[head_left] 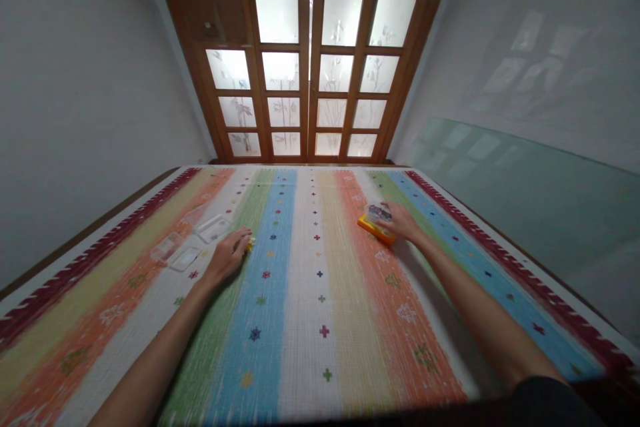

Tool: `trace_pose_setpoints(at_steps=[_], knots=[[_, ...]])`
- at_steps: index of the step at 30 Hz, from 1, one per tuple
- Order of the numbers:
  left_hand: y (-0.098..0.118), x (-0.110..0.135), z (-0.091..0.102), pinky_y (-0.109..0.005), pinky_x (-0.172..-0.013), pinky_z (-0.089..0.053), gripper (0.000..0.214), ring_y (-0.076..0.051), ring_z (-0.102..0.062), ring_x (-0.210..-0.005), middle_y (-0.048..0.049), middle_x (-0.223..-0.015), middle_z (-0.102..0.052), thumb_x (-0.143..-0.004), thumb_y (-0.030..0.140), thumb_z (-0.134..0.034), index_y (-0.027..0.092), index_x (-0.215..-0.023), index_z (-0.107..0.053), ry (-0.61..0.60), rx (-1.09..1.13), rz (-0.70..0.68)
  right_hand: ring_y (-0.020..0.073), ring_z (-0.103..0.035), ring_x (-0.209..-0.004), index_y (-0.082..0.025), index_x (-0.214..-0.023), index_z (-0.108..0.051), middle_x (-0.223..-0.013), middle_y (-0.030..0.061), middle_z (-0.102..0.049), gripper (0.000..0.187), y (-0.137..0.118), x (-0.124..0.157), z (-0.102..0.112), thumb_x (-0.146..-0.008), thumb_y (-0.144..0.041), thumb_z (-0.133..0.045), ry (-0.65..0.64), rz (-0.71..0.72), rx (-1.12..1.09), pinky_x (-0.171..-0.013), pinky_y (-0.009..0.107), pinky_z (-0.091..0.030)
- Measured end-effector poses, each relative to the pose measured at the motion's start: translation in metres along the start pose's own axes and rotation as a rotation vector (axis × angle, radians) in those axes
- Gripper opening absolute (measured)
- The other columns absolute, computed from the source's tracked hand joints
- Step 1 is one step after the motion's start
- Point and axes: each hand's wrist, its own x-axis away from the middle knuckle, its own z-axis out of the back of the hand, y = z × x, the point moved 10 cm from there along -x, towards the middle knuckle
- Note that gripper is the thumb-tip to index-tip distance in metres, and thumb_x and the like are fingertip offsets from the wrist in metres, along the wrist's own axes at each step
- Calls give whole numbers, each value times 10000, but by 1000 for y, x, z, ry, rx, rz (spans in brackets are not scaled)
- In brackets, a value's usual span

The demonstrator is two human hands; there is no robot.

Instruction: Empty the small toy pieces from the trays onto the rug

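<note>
My left hand point(231, 253) rests low over the green stripe of the cloth, its fingers curled together. A small yellow and white piece point(251, 243) pokes out at the fingertips; its kind is too small to make out. Just left of this hand lie clear plastic cases, one an open-looking tray point(213, 228), another a shallow box point(184, 257). On the right, my right hand point(401, 221) grips the right side of a yellow-orange box point(373, 229). Dark contents show through a clear part on top of the box. The thumb side is partly hidden.
A striped, patterned tablecloth point(305, 320) covers the long table. Wooden doors with frosted panes point(283, 17) stand beyond its far end. A pale wall point(75, 80) runs along the left, and a glass-like panel point(500, 173) leans along the right.
</note>
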Motion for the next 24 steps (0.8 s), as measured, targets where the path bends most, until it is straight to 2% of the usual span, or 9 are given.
trace_pose_setpoints(at_steps=[4,7,10,12,14,16,18,21,24], knots=[[22,2,22,-492,-978,-524,354,-280,-677,-1005,-133,-992,-748,-971,393,-441,181,-901,-715,84,-24,-63,371,-655,-1079,-137,-1235,-635,-1191,211,-698,499,-29,3,9,-851,-456,-635,54,44,-63,-904,491,-510],[41,5,20,-463,-903,-544,303,-267,-676,-905,-115,-883,-723,-959,368,-493,183,-829,-695,67,11,-78,334,-651,-1104,-149,-1266,-617,-1217,190,-690,484,-82,21,1,-893,-457,-617,-9,202,-231,-937,469,-505],[62,14,-1,-419,-880,-556,269,-233,-688,-885,-88,-943,-718,-952,391,-551,181,-1046,-691,-30,87,-73,297,-647,-1120,-162,-1308,-590,-1245,169,-677,502,-145,55,-17,-899,-445,-654,-161,386,-374,-955,455,-505],[79,25,-28,-433,-941,-542,515,-250,-680,-1010,-106,-1134,-701,-865,426,-693,194,-1313,-589,-182,172,-94,286,-615,-1185,-162,-1326,-575,-1294,177,-650,492,-183,79,-26,-918,-426,-650,-252,496,-430,-996,462,-485],[95,38,-56,-466,-1022,-504,798,-291,-614,-1203,-145,-1373,-599,-776,447,-791,217,-1462,-454,-335,237,-110,290,-587,-1228,-155,-1343,-563,-1328,192,-626,487,-210,98,-34,-924,-387,-647,-314,568,-423,-1020,483,-467],[105,49,-76,-506,-1095,-445,889,-320,-536,-1315,-160,-1471,-520,-751,445,-816,229,-1504,-397,-425,266,-105,300,-571,-1246,-139,-1356,-554,-1339,208,-614,487,-227,108,-39,-930,-364,-630,-331,606,-388,-1029,499,-459],[110,55,-88,-523,-1123,-413,857,-320,-520,-1331,-157,-1466,-522,-773,418,-798,235,-1506,-393,-458,282,-96,307,-565,-1248,-120,-1361,-550,-1350,220,-604,489,-238,113,-41,-938,-358,-609,-328,646,-339,-1032,509,-457],[114,56,-96,-508,-1098,-434,761,-303,-557,-1271,-149,-1392,-571,-796,378,-769,219,-1464,-443,-451,297,-99,309,-561,-1256,-101,-1375,-539,-1378,237,-580,497,-250,117,-44,-941,-339,-586,-287,715,-218,-1038,516,-457],[115,54,-100,-488,-1053,-469,723,-292,-591,-1199,-143,-1323,-601,-780,373,-775,199,-1420,-484,-430,295,-99,321,-591,-1219,-59,-1318,-576,-1308,258,-617,450,-263,125,-50,-933,-292,-576,-231,777,-11,-1036,503,-468]])
